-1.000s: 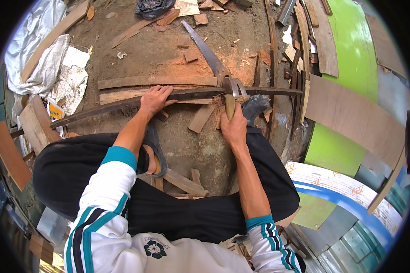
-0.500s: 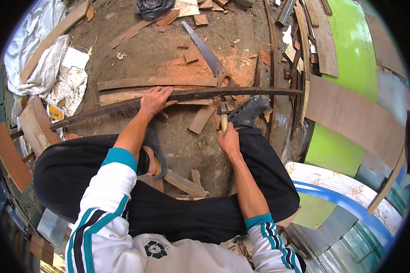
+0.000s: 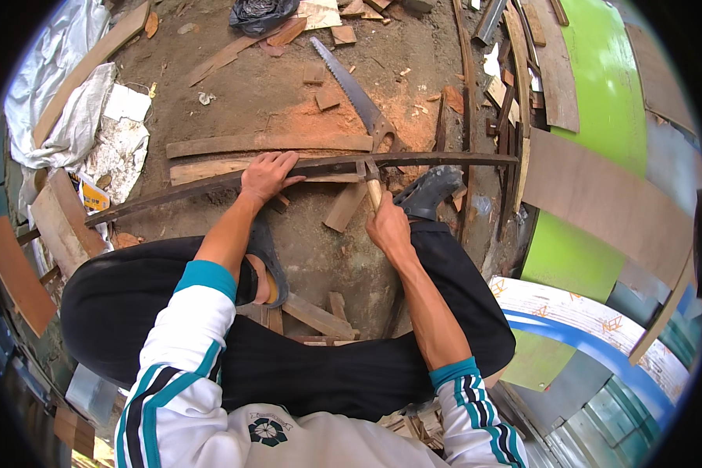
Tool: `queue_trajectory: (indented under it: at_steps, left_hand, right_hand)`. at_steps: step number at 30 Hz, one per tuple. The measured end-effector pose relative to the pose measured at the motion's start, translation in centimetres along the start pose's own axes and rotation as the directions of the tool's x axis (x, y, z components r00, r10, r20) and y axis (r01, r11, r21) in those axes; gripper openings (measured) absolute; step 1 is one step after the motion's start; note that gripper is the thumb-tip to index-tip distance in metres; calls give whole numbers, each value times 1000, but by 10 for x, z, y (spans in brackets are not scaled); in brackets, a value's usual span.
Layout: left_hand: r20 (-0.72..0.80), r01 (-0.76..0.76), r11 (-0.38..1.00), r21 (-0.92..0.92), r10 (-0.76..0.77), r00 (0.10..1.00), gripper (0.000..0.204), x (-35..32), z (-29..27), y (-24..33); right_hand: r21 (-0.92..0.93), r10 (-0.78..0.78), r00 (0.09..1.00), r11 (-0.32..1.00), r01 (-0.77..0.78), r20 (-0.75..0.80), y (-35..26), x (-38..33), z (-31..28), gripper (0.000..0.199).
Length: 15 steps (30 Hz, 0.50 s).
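right hand [image 3: 388, 228] clamped round the claw hammer [image 3: 374, 191], left hand [image 3: 267, 178] laid fingers-over on the dark batten [image 3: 444, 158] (mind those knuckles!): hammering, seemingly; another blow calls for firm bracing.

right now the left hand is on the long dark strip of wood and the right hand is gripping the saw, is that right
Not quite: the head view shows the right hand gripping a hammer, not the saw. The left hand is indeed on the long dark strip of wood.

soft daylight, pale glare on the green panel [image 3: 607, 86]; bent edges perhaps blurred.
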<state>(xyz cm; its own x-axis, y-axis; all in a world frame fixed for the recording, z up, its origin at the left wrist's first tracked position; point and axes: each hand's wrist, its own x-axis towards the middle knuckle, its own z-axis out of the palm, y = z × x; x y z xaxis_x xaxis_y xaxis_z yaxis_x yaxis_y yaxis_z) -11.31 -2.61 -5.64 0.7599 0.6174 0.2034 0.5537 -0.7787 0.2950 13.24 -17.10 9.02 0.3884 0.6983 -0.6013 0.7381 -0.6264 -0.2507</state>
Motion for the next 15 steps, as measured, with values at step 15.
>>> queue_trajectory:
  at_steps: [15]
  left_hand:
    - [12, 21, 1000, -3, -21, 1000, 55, 1, -3, 0]
  right_hand:
    - [-159, 91, 990, 985, -73, 108, 87, -14, 34, 37]
